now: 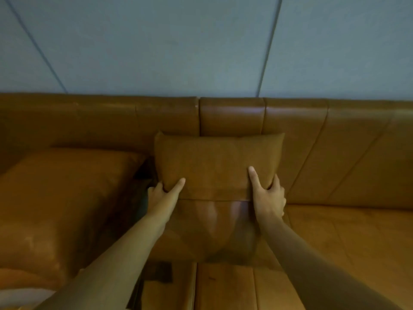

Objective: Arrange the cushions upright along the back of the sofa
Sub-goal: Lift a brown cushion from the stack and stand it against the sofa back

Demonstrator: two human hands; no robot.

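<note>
A brown leather cushion (218, 161) stands upright against the backrest (232, 115) of the brown sofa, near its middle. My left hand (164, 194) grips the cushion's lower left corner, thumb on the front face. At the lower right corner my right hand (267, 192) holds on the same way, thumb up the front and fingers wrapped behind. A second, larger cushion (64, 202) lies flat on the seat to the left, just beside the upright one.
The sofa seat (348, 238) stretches to the right of my arms. Behind the backrest rises a grey-blue panelled wall (156, 45). A dark patch (158, 271) marks the seat near the front edge.
</note>
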